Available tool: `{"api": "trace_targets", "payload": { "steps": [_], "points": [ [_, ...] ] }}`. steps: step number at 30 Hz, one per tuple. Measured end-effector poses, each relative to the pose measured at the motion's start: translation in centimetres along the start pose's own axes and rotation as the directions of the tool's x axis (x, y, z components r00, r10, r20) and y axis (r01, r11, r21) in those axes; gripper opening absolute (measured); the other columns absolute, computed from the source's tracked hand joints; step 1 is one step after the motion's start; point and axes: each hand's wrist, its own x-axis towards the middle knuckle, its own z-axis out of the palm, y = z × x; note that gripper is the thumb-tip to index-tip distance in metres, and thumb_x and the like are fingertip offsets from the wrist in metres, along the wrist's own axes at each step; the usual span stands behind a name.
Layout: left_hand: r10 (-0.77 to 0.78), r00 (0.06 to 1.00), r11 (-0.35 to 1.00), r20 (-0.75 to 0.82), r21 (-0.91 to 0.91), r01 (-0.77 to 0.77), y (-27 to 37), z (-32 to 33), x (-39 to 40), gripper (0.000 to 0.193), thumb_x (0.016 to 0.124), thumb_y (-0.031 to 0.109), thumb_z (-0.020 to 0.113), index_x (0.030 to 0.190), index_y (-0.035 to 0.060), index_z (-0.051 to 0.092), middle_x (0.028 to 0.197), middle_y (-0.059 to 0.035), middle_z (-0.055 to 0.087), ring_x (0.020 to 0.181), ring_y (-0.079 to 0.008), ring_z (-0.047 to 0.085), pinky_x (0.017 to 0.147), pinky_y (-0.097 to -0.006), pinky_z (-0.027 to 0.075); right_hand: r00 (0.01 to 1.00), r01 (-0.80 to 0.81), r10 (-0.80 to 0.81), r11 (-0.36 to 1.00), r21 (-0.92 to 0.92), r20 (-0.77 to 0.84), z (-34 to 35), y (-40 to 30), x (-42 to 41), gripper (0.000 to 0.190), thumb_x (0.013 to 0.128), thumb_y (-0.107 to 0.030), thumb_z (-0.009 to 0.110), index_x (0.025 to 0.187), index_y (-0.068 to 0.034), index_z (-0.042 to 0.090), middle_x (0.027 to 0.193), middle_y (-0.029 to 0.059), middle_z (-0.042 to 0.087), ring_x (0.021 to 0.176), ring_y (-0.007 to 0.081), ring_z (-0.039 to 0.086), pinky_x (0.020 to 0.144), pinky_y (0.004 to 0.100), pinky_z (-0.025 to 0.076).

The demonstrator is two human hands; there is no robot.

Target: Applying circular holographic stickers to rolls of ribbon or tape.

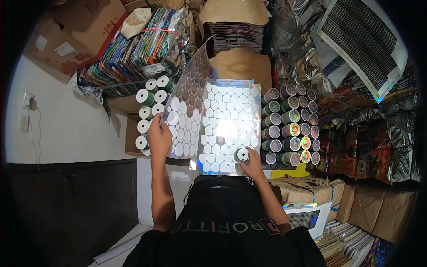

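Observation:
My left hand (160, 135) grips the left edge of a bent, glossy sheet (186, 133) covered in rounded shapes, pale below and brownish above. Its upper corner curls up away from me. Beside it lies a shiny sheet (230, 100) with rows of white rounded shapes and a bright glare in the middle. Over that sheet's lower right part, my right hand (253, 166) holds a small thread spool (242, 155), its white end with a centre hole facing up. Whether the spool touches the sheet is unclear.
Several white-ended spools (145, 112) sit in a cardboard box (132, 133) at left. Rows of spools with round, shiny end labels (295, 144) lie at right. Behind are bundled colourful packets (143, 43), a paper stack (237, 36) and a large carton (80, 30).

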Motion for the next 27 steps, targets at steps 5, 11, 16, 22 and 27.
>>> {"api": "trace_targets", "payload": {
  "steps": [5, 11, 16, 22, 27],
  "points": [
    [0.078, 0.991, 0.997, -0.106, -0.019, -0.081, 1.3, -1.5, -0.3, 0.03, 0.097, 0.001, 0.051, 0.125, -0.0042, 0.06, 0.095, -0.0102, 0.068, 0.084, -0.0153, 0.062, 0.079, -0.0302, 0.05, 1.0, -0.011, 0.011, 1.0, -0.005, 0.014, -0.1, -0.2, 0.1, 0.082, 0.077, -0.022, 0.082, 0.146, 0.0, 0.045, 0.137, 0.0242, 0.053, 0.13, 0.0423, 0.05, 0.111, 0.0472, 0.041],
    [0.085, 0.985, 0.991, -0.149, -0.087, -0.099, 1.0, -2.6, 0.4, 0.03, 0.097, 0.001, 0.051, 0.124, -0.0032, 0.061, 0.1, -0.015, 0.069, 0.088, -0.0189, 0.065, 0.08, -0.0305, 0.05, 1.0, -0.004, 0.004, 1.0, -0.017, 0.005, 0.0, -0.5, 0.1, 0.082, 0.077, -0.022, 0.083, 0.145, 0.0, 0.045, 0.136, 0.0243, 0.053, 0.129, 0.0426, 0.05, 0.111, 0.0478, 0.04],
    [0.015, 0.998, 0.963, -0.068, -0.269, -0.033, 0.5, -2.5, 0.4, 0.029, 0.098, 0.0, 0.05, 0.125, -0.0043, 0.06, 0.107, -0.0115, 0.069, 0.095, -0.0157, 0.064, 0.085, -0.0278, 0.049, 1.0, -0.002, 0.002, 0.999, -0.036, -0.002, 0.0, -0.7, 0.2, 0.082, 0.077, -0.023, 0.082, 0.146, 0.0, 0.044, 0.136, 0.0243, 0.053, 0.129, 0.0424, 0.05, 0.111, 0.048, 0.04],
    [-0.089, 0.996, 0.908, 0.018, -0.41, 0.089, -1.8, -2.0, 0.3, 0.035, 0.096, -0.001, 0.053, 0.131, -0.0045, 0.058, 0.098, -0.0048, 0.07, 0.079, -0.0067, 0.061, 0.068, -0.0232, 0.046, 0.999, -0.033, 0.033, 0.998, -0.046, -0.016, 0.0, -1.8, 0.7, 0.079, 0.082, -0.033, 0.081, 0.144, 0.001, 0.047, 0.139, 0.0251, 0.053, 0.131, 0.0417, 0.049, 0.111, 0.049, 0.039],
    [-0.14, 0.983, 0.859, 0.117, -0.479, 0.179, -4.4, -1.3, -0.1, 0.037, 0.095, -0.002, 0.055, 0.131, -0.0036, 0.058, 0.099, -0.005, 0.07, 0.079, -0.0083, 0.062, 0.069, -0.0244, 0.049, 0.989, -0.061, 0.04, 0.987, -0.151, -0.14, -1.1, -5.8, 1.6, 0.063, 0.087, -0.034, 0.078, 0.133, 0.003, 0.058, 0.134, 0.0255, 0.058, 0.127, 0.0429, 0.052, 0.11, 0.0497, 0.04]
  ]
}}
